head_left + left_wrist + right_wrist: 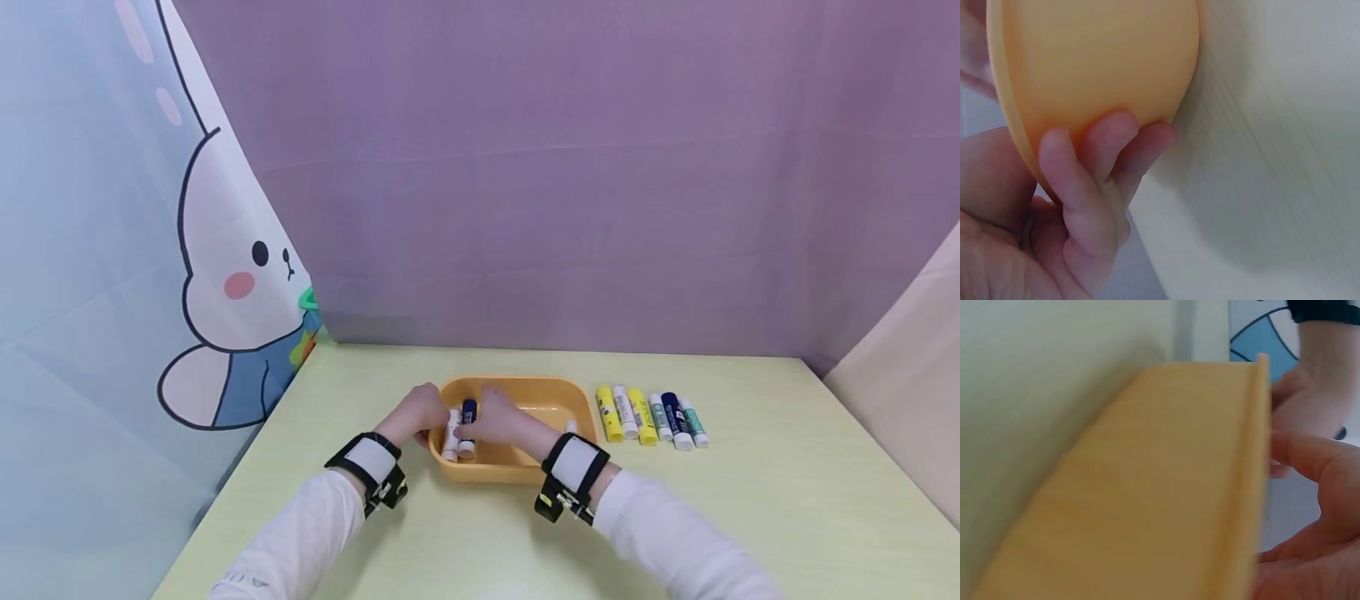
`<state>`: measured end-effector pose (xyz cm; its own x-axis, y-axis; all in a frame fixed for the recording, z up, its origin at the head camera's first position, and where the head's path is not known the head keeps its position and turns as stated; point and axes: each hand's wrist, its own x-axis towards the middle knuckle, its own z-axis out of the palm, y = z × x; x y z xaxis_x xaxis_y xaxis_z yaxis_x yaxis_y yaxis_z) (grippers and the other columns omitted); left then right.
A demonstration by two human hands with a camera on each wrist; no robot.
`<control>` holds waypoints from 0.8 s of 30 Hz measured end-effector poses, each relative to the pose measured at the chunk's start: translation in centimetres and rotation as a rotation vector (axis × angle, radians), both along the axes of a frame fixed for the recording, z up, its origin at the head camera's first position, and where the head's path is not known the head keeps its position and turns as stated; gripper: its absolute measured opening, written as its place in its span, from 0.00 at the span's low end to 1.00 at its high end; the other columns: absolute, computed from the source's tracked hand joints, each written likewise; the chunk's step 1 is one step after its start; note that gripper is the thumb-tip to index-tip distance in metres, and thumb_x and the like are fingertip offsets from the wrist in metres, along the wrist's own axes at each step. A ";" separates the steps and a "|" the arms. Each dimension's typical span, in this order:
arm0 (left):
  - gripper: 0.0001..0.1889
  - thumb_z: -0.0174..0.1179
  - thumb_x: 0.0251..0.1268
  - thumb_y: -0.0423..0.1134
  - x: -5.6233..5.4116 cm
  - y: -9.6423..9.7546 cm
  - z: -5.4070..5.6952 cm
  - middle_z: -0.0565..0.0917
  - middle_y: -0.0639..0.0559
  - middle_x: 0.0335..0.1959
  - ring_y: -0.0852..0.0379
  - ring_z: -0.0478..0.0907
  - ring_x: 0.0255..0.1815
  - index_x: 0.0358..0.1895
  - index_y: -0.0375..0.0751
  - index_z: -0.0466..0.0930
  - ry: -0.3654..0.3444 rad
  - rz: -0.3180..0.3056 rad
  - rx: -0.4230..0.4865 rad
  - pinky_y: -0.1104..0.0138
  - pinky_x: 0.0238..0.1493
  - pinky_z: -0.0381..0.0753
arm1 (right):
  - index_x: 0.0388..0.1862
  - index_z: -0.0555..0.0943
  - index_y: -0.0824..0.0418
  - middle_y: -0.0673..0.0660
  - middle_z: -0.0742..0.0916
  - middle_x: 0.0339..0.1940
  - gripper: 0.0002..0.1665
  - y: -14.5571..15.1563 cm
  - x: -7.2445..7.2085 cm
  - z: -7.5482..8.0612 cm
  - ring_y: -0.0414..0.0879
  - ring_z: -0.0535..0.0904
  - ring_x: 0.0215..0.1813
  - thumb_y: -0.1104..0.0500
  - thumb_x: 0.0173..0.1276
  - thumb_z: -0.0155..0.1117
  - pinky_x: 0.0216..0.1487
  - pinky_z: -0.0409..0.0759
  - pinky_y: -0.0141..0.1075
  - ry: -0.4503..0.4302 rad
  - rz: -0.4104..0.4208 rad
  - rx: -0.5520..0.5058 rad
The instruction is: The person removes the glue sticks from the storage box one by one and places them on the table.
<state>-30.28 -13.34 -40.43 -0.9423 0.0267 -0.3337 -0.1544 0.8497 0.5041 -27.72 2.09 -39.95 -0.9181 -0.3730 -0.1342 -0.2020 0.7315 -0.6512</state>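
Note:
An orange plastic basket (517, 473) sits on the table. My left hand (426, 410) grips its left end. In the left wrist view several fingers (1107, 140) press the basket's outer wall from below the rim. Inside, at the left end, lie a white glue stick (451, 437) and a dark blue glue stick (468, 412) with a white cap end. My right hand (497, 417) reaches into the basket beside them, its thumb overlapping the dark blue stick. In the right wrist view the basket wall hides most of its fingers, so I cannot tell whether it grips a stick.
A white-ended stick (571, 427) shows inside the basket's right end, partly behind my right wrist. Right of the basket lies a row of yellow glue sticks (641, 417), a white one (625, 412), teal-and-white ones (693, 423) and a dark blue one (677, 421). A purple curtain (562, 208) hangs behind the table.

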 end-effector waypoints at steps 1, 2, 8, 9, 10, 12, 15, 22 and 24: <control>0.09 0.50 0.60 0.29 0.0 0.0 0.0 0.79 0.41 0.25 0.51 0.79 0.13 0.42 0.28 0.72 -0.001 0.002 -0.003 0.62 0.17 0.84 | 0.67 0.57 0.77 0.71 0.70 0.63 0.51 -0.1 -0.1 -0.3 0.57 0.71 0.58 0.48 0.57 0.70 0.63 0.73 0.48 -0.003 -0.003 0.000; 0.09 0.50 0.60 0.29 -0.1 0.0 -0.1 0.79 0.41 0.25 0.51 0.79 0.13 0.42 0.28 0.72 -0.002 0.002 -0.005 0.63 0.16 0.84 | 0.65 0.58 0.77 0.70 0.72 0.61 0.50 -0.3 -0.1 -0.6 0.56 0.72 0.55 0.49 0.56 0.70 0.61 0.74 0.47 -0.006 -0.008 0.004; 0.09 0.49 0.60 0.28 -0.4 0.0 -0.5 0.78 0.41 0.25 0.51 0.79 0.12 0.41 0.27 0.72 0.005 0.003 -0.010 0.65 0.13 0.81 | 0.58 0.64 0.77 0.68 0.76 0.51 0.42 -0.8 -0.4 -1.4 0.53 0.73 0.47 0.52 0.55 0.72 0.53 0.77 0.45 -0.008 -0.057 0.043; 0.08 0.49 0.59 0.28 -0.4 0.0 -0.5 0.78 0.41 0.24 0.51 0.79 0.12 0.40 0.27 0.72 0.006 0.002 -0.012 0.65 0.12 0.81 | 0.57 0.65 0.77 0.68 0.76 0.50 0.41 -0.9 -0.4 -1.5 0.54 0.73 0.46 0.52 0.54 0.72 0.53 0.77 0.45 0.002 -0.060 0.053; 0.08 0.49 0.59 0.28 -0.4 0.0 -0.5 0.79 0.41 0.24 0.51 0.79 0.12 0.40 0.27 0.72 0.009 -0.001 -0.012 0.65 0.12 0.81 | 0.57 0.65 0.77 0.68 0.76 0.50 0.41 -0.9 -0.5 -1.6 0.54 0.73 0.47 0.53 0.54 0.71 0.53 0.77 0.45 0.006 -0.061 0.064; 0.08 0.49 0.59 0.28 -0.4 -0.1 -0.4 0.79 0.41 0.24 0.51 0.79 0.12 0.39 0.27 0.72 0.009 -0.004 -0.012 0.65 0.12 0.81 | 0.56 0.65 0.78 0.68 0.75 0.50 0.41 -1.1 -0.6 -1.9 0.54 0.72 0.46 0.53 0.54 0.71 0.52 0.76 0.45 0.013 -0.059 0.075; 0.08 0.49 0.59 0.28 -0.2 -0.1 -0.2 0.79 0.41 0.24 0.51 0.79 0.13 0.40 0.28 0.72 0.008 -0.005 -0.009 0.64 0.13 0.82 | 0.52 0.67 0.79 0.66 0.74 0.49 0.38 -1.4 -0.9 -2.3 0.53 0.69 0.44 0.57 0.50 0.70 0.47 0.74 0.40 0.014 -0.038 0.093; 0.08 0.50 0.60 0.28 -0.1 -0.1 -0.1 0.79 0.41 0.25 0.51 0.79 0.13 0.40 0.29 0.72 -0.001 -0.011 0.006 0.63 0.15 0.83 | 0.31 0.76 0.76 0.64 0.73 0.43 0.15 -2.1 -1.2 -2.7 0.50 0.66 0.39 0.63 0.49 0.65 0.47 0.65 0.33 0.029 0.044 0.137; 0.07 0.50 0.60 0.29 -0.1 -0.1 -0.1 0.79 0.41 0.25 0.51 0.79 0.13 0.40 0.29 0.72 0.002 -0.011 0.005 0.63 0.14 0.83 | 0.34 0.76 0.78 0.66 0.74 0.46 0.18 -2.3 -1.2 -2.6 0.51 0.66 0.40 0.64 0.48 0.65 0.50 0.67 0.34 0.030 0.033 0.130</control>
<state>-30.38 -13.40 -40.52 -0.9426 0.0385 -0.3316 -0.1441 0.8490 0.5083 -28.93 -0.19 -42.58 -0.9101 -0.3839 -0.1559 -0.2451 0.8022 -0.5444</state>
